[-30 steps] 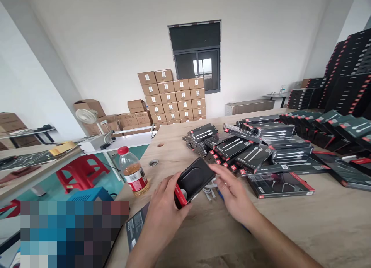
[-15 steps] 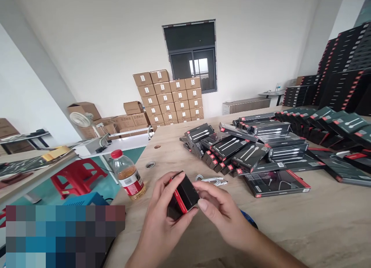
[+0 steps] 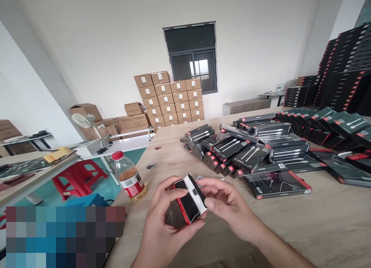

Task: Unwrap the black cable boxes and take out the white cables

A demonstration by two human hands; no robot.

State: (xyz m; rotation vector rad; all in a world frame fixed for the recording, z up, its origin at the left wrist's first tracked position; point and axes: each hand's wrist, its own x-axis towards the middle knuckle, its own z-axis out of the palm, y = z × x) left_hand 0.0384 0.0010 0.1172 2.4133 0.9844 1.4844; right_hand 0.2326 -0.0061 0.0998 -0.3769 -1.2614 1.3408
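Note:
A small black box with a red edge [image 3: 188,206] is held over the wooden table, its end flap raised so a white inner side with a dark square shows. My left hand [image 3: 166,217] wraps round the box from the left, thumb below and fingers on top. My right hand [image 3: 226,202] pinches the raised flap at its right edge between thumb and fingers. Behind the right hand, a pale cable [image 3: 199,178] on the table is mostly hidden.
Many black boxes with cable pictures [image 3: 232,148] are heaped behind and to the right. A bottle with a red cap [image 3: 130,179] stands left of my hands. A tape ring [image 3: 151,166] lies near it. The wooden table [image 3: 290,225] extends right. Cartons [image 3: 166,99] stand by the wall.
The flap of the box has been lifted open, showing its white inside. My right hand has moved slightly right with the flap. The cable is now more covered.

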